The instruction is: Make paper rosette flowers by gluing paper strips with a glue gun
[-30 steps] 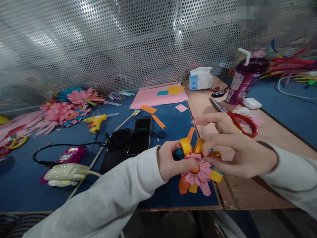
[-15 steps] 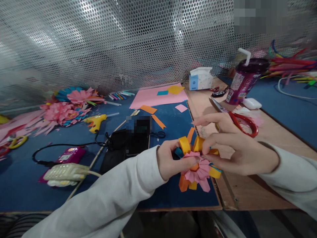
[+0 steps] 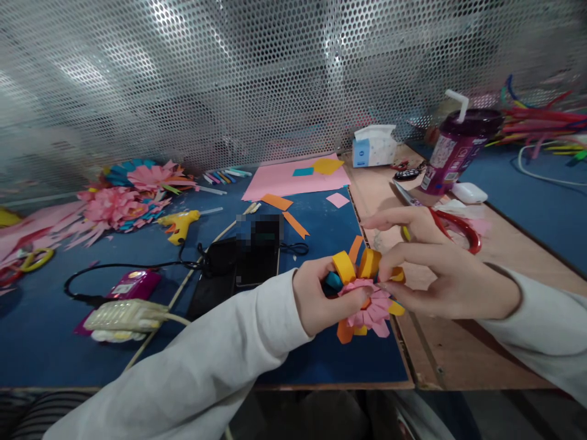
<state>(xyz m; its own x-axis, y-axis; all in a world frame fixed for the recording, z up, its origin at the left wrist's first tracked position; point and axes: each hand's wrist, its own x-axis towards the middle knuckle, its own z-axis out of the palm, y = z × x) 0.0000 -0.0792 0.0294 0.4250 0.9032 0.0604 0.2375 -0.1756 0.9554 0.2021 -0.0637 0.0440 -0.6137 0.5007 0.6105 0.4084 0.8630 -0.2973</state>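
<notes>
A paper flower (image 3: pixel 373 315) with a pleated pink middle, an orange centre and looped yellow, orange and teal petals is held above the front of the blue mat. My left hand (image 3: pixel 323 296) grips it from the left, thumb pressed on the pink pleats near the centre. On its right side, my right hand (image 3: pixel 431 275) pinches the flower's edge between thumb and fingers, with the index finger raised. What exactly lies between those fingertips is partly hidden. Just behind my right hand rest red-handled scissors (image 3: pixel 472 235), partly covered by it.
A yellow glue gun (image 3: pixel 180 226), a phone (image 3: pixel 257 260) and a power strip (image 3: pixel 126 318) with cables lie to the left. Paper flowers (image 3: pixel 114 205) sit at the far left. Behind are a pink sheet (image 3: pixel 275 183), a tissue pack (image 3: pixel 373 146) and a purple cup (image 3: pixel 458 153) with a straw.
The flower has tilted slightly, its lower petals now higher and less visible. Both hands keep their hold on it. The whole view has shifted a little.
</notes>
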